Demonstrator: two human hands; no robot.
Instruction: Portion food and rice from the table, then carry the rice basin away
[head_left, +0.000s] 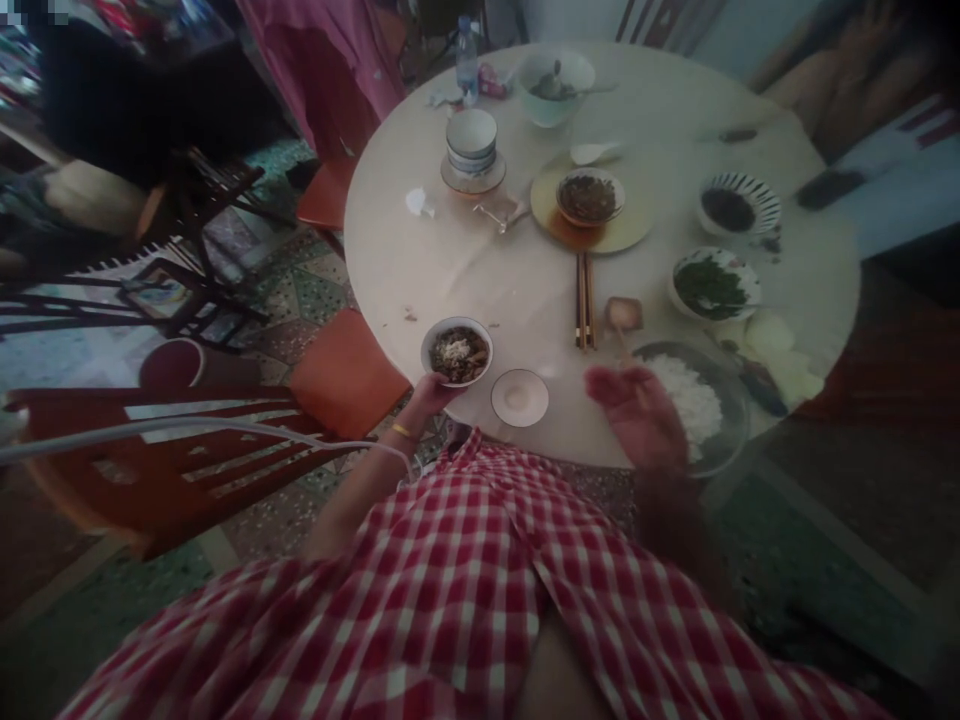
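My left hand (435,393) grips the lower rim of a white bowl (459,352) filled with dark, chopped food and pale bits on top. This bowl is at the table's near edge. Just right of it is a small pale dish (519,398). My right hand (641,410), somewhat blurred, is curled around a thin wooden utensil (628,350). Its upper part overlaps a small brown square piece (624,314), and I cannot tell whether the two are joined. Beside and partly behind this hand is a large clear bowl (739,430) of white rice (694,400).
On the round table (465,270) are chopsticks (585,300), a bowl of greens (715,284), a striped bowl (741,204), stacked bowls (472,140), a yellow plate (637,225) and a bottle (466,65). A wooden chair (187,440) stands left. Another person's arm (810,60) shows far right.
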